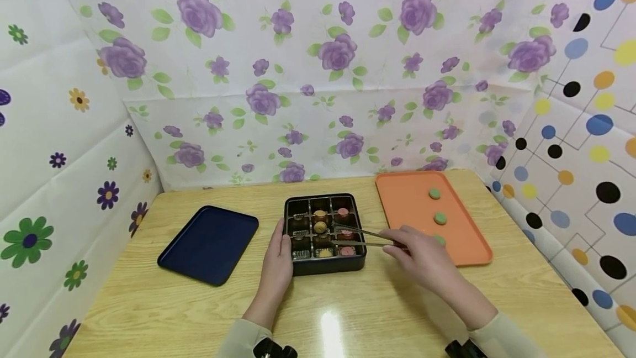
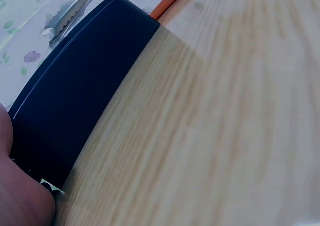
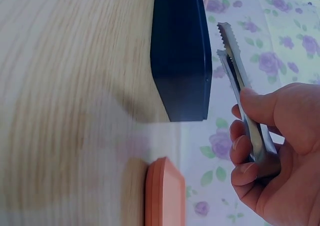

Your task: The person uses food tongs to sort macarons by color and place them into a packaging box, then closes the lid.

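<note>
My right hand (image 1: pixel 419 253) holds metal tongs (image 1: pixel 365 232) over a black divided box (image 1: pixel 328 266). The tongs' toothed tips stand apart, with nothing seen between them in the right wrist view. Beside the tips, a tan macaron (image 1: pixel 320 227) sits in the box's middle column, with yellowish macarons (image 1: pixel 325 253) in the same column. Pink macarons (image 1: pixel 347 251) occupy part of the right column. My left hand (image 1: pixel 278 264) rests against the box's left side, fingers stretched along the wall. Some of its fingers are hidden in the left wrist view.
An orange tray (image 1: pixel 404 203) to the right carries three green macarons (image 1: pixel 440 218), one partly behind my right hand. On the left lies a dark blue tray (image 1: pixel 208 245). Patterned cloth (image 1: pixel 308 126) stands behind the wooden table (image 1: pixel 199 314).
</note>
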`<state>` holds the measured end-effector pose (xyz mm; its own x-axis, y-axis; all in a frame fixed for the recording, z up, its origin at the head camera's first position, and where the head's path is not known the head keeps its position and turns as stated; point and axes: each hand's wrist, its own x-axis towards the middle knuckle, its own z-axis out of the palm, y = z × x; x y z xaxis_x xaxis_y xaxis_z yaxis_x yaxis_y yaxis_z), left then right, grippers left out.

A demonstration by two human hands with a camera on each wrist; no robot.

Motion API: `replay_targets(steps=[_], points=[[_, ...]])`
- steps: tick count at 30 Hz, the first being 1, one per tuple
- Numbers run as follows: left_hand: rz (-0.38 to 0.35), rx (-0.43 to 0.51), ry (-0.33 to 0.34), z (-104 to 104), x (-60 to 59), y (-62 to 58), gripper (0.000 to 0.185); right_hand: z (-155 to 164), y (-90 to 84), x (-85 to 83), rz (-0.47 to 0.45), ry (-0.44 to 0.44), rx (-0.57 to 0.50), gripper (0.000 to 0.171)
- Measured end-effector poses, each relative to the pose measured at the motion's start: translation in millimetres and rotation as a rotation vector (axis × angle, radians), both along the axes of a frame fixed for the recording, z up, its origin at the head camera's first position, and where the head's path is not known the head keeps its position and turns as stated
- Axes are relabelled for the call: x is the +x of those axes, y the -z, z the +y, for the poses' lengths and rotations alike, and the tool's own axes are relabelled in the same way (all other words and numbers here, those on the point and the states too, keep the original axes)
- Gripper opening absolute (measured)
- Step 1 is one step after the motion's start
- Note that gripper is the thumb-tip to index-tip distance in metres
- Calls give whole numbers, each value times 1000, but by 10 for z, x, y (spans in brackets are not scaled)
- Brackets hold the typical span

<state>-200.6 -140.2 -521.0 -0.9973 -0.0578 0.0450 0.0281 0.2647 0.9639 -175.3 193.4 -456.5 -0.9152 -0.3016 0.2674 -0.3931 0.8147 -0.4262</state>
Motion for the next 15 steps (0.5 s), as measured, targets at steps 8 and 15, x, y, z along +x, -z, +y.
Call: replay_targets(steps=[8,15], points=[[8,0,1,8,1,13,58,236,7,71,-20,57,-20,35],[0,5,2,9,4,9,58,444,36,84,-11,91,-43,36]])
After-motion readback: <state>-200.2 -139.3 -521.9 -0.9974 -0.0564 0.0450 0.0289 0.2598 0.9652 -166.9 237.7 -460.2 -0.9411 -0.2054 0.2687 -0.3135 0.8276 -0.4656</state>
